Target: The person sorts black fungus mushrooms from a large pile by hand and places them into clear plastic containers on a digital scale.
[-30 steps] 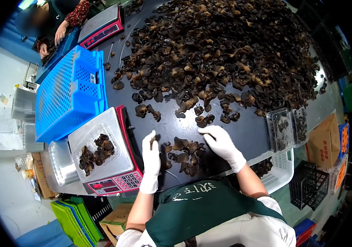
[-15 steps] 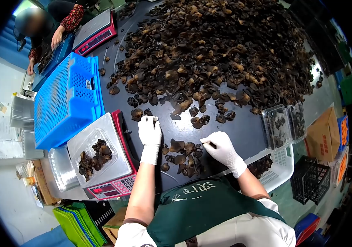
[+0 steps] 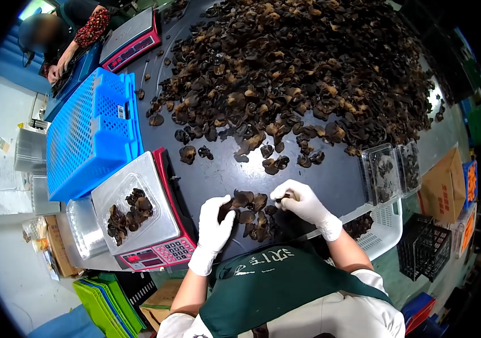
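Note:
White gloves cover both hands. My left hand (image 3: pixel 214 226) is at the left edge of a small cluster of dark wood ear pieces (image 3: pixel 254 213), its thumb and fingers apart. At the cluster's right side, my right hand (image 3: pixel 299 201) has its fingers pinched together on a small dark piece. A large heap of wood ear (image 3: pixel 302 73) covers the far part of the dark table (image 3: pixel 206 180). To the left, a red-edged scale (image 3: pixel 164 225) bears a clear plastic tray (image 3: pixel 123 194) with several dark pieces in it.
A blue crate (image 3: pixel 83 135) and stacked clear trays (image 3: pixel 85 228) stand at the left. Two clear containers (image 3: pixel 384 174) sit at the table's right edge, above a white basket (image 3: pixel 386 231). A co-worker's hands (image 3: pixel 60 65) are at the upper left, near another scale (image 3: pixel 130 42).
My left hand moved up to the loose pieces beyond the cluster, then back down to the cluster's left side. My right hand has stayed near the right side.

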`<action>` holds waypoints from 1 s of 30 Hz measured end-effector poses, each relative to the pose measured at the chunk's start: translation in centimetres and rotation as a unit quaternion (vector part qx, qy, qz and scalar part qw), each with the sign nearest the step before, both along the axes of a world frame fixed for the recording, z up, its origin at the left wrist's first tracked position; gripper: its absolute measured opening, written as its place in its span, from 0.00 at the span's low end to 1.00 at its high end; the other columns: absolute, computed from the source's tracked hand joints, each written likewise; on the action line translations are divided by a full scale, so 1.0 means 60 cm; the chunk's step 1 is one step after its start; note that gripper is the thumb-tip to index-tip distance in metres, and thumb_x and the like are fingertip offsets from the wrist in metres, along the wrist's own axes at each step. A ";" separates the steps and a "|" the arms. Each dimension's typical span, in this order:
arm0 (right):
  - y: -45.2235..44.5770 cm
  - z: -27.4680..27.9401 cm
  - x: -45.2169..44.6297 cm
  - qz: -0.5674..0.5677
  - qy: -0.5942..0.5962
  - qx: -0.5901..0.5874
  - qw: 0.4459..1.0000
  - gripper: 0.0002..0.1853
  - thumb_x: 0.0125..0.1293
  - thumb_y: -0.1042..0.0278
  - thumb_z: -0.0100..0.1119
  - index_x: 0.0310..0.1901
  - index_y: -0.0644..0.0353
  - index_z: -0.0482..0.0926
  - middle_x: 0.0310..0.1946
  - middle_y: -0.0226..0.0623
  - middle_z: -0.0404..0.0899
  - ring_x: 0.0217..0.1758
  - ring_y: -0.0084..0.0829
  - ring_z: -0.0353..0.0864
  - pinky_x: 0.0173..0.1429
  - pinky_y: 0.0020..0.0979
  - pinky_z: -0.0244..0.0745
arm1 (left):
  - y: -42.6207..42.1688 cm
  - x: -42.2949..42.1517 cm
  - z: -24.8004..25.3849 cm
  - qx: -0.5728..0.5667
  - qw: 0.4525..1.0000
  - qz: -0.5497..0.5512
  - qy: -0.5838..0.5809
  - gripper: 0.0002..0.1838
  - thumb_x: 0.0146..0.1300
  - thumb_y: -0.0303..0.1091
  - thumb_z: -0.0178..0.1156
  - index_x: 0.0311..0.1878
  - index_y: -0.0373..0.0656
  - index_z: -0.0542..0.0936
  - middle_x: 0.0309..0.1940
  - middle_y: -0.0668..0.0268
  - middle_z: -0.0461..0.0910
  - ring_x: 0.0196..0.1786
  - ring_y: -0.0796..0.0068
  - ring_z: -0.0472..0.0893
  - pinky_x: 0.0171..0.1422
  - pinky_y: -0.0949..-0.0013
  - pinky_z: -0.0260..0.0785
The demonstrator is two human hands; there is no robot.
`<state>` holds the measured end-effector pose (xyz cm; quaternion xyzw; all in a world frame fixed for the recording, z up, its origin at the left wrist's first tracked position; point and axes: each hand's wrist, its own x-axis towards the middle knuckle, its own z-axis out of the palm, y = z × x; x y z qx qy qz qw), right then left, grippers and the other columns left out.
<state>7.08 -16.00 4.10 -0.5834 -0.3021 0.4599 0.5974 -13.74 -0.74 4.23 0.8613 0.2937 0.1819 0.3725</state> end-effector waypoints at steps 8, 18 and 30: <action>0.018 -0.010 -0.078 0.211 -0.563 -0.058 0.797 0.06 0.54 0.64 0.63 0.34 0.50 0.83 0.28 0.32 0.76 0.34 0.34 0.80 0.38 0.36 0.77 | 0.012 -0.053 -0.060 -0.227 0.943 0.221 -0.099 0.16 0.73 0.25 0.45 0.60 0.38 0.72 0.58 0.62 0.74 0.58 0.73 0.73 0.66 0.70 0.63; 0.003 0.029 -0.012 0.126 -0.482 -0.031 0.867 0.04 0.54 0.66 0.64 0.33 0.48 0.85 0.27 0.30 0.75 0.35 0.34 0.79 0.40 0.34 0.75 | -0.009 -0.070 -0.095 -0.302 0.917 0.233 -0.119 0.15 0.73 0.28 0.47 0.60 0.38 0.72 0.58 0.62 0.74 0.58 0.73 0.73 0.66 0.70 0.63; 0.023 0.038 -0.012 0.158 -0.414 0.033 0.896 0.06 0.49 0.65 0.67 0.30 0.52 0.84 0.30 0.32 0.76 0.38 0.36 0.77 0.44 0.34 0.73 | -0.003 -0.067 -0.097 -0.315 0.913 0.242 -0.097 0.14 0.72 0.27 0.49 0.58 0.36 0.73 0.57 0.60 0.75 0.60 0.72 0.73 0.67 0.71 0.63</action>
